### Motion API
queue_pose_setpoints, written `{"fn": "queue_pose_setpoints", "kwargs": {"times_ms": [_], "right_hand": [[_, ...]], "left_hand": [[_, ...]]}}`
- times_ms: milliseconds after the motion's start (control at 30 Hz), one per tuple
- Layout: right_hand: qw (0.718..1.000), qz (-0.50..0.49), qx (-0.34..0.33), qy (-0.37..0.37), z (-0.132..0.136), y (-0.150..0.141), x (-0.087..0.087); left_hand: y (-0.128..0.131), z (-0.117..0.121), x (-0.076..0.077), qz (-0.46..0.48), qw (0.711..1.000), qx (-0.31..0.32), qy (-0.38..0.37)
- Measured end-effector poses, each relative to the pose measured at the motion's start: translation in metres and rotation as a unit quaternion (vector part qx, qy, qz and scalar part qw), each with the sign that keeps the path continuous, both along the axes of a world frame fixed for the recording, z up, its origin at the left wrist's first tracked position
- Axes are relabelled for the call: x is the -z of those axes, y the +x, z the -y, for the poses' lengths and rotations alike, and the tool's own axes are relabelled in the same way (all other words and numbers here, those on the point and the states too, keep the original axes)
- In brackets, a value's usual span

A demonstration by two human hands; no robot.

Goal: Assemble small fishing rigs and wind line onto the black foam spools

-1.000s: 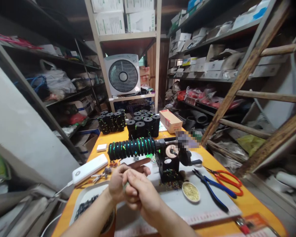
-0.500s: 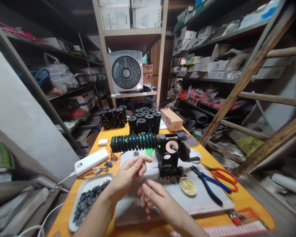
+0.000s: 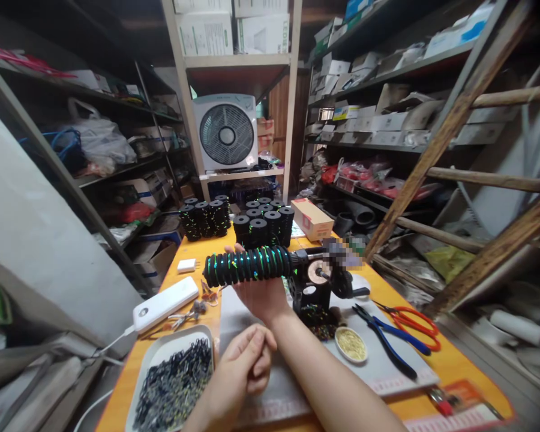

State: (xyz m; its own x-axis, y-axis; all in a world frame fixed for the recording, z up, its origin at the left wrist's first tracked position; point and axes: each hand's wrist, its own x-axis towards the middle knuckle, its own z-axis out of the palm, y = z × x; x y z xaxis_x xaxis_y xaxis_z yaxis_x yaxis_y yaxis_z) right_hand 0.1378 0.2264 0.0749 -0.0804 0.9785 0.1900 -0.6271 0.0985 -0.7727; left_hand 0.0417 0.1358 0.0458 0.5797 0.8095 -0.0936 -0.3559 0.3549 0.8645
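A black ribbed foam roll [image 3: 247, 266], wound with green line and small bright beads, sticks out leftward from a black hand-crank winder [image 3: 312, 288]. My right hand [image 3: 263, 298] reaches under and behind the roll. Its fingertips show past the far side, while most of its fingers are hidden by the roll. Lower and nearer to me, my left hand [image 3: 249, 360] is closed in a pinch over the grey board [image 3: 288, 384]. Whatever it pinches is too small to make out. Left of it stands a white tray [image 3: 137, 375] of small dark clips or swivels.
Right of the winder lie a dish of golden bits [image 3: 351, 345], blue-handled pliers [image 3: 387, 339] and orange-handled scissors [image 3: 414, 327]. Beads lie at the winder's foot. Behind stand several black foam rolls [image 3: 265, 222] and a cardboard box [image 3: 312, 219]. A white power bank [image 3: 165, 305] lies left.
My right hand has moved forward and up, from the board to beneath and behind the foam roll. My left hand has drawn back toward me, down from below the roll. The view has shifted slightly.
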Motion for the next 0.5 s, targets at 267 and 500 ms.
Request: {"fn": "queue_pose_setpoints", "kwargs": {"times_ms": [267,500], "right_hand": [[0.969,-0.215,0.029,-0.114,0.006,0.000,-0.003],[0.948,-0.234,0.068,-0.206,0.047,0.008,0.012]], "left_hand": [[-0.018,0.000,0.006,-0.156,0.986,-0.034,0.042],[-0.084,0.020,-0.024,-0.425,0.837,-0.209,0.272]]}}
